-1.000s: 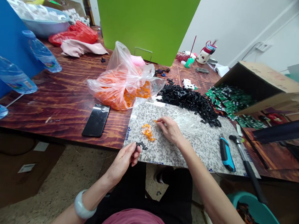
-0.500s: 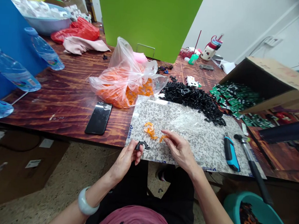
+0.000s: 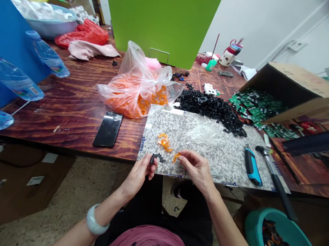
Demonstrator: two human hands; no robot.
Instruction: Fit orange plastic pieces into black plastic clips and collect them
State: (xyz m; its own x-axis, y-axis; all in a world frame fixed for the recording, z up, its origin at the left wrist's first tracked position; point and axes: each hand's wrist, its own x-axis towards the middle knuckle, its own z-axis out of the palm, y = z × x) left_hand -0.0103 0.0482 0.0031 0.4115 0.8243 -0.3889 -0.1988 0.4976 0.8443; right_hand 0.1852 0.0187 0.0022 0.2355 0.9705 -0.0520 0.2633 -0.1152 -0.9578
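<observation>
My left hand point(image 3: 142, 168) pinches a black curved plastic part point(image 3: 158, 157) just over the front edge of the speckled board point(image 3: 176, 120). Between the thumb and fingers of my right hand point(image 3: 195, 168) is an orange curved plastic part point(image 3: 175, 157). The two parts are close together but apart. Behind them, a few loose orange parts point(image 3: 164, 142) lie on the board. Thin clear strips point(image 3: 205, 134) are spread farther right on it.
A clear bag of orange parts point(image 3: 127, 94), a black parts heap point(image 3: 207, 105) and a box of green pieces point(image 3: 298, 81) stand behind. Left lies a phone point(image 3: 108, 129); right, a blue cutter point(image 3: 253, 167) and a hammer point(image 3: 278, 183). A teal bucket point(image 3: 251, 225) is below.
My right hand has drawn the orange part slightly down and left, away from the loose orange parts and nearer the black part. My left hand has stayed almost still.
</observation>
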